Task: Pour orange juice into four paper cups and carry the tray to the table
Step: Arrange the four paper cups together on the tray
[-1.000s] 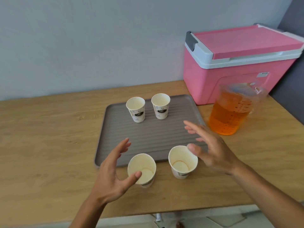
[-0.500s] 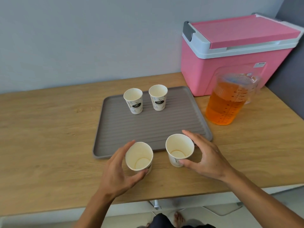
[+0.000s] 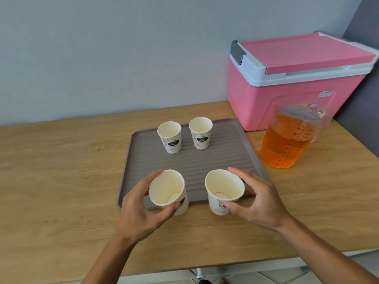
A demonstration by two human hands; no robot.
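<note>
A grey ribbed tray lies on the wooden counter. Two empty paper cups stand upright at its far end, one on the left and one on the right. My left hand grips a third empty paper cup, lifted and tilted over the tray's near edge. My right hand grips a fourth empty cup, also raised above the near edge. A clear jug of orange juice stands on the counter to the right of the tray.
A pink cooler box with a white-rimmed lid sits behind the jug against the grey wall. The wooden counter extends left of the tray. Its front edge runs just below my forearms.
Both hands closed around the two near cups on the counter, lifted them and carried them forward over the tray's near edge.
</note>
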